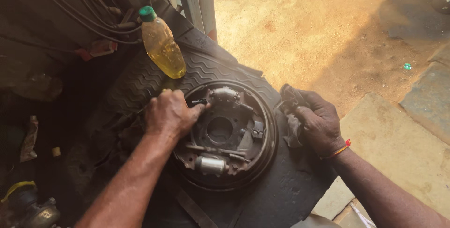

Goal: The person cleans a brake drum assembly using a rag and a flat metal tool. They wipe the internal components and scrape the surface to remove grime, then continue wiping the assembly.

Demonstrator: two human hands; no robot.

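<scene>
On the left, my left hand [169, 114] is curled tight over the left rim of the brake plate [225, 134], fingertips pinching at the spring [198, 101] near its far edge. The plate lies flat on a tyre piece [281, 195]. A bottle [161, 44] of yellow oil stands just beyond my left hand. To the right, my right hand [320, 122] is clenched around a dark rag [292, 115], just beside the plate's right edge.
</scene>
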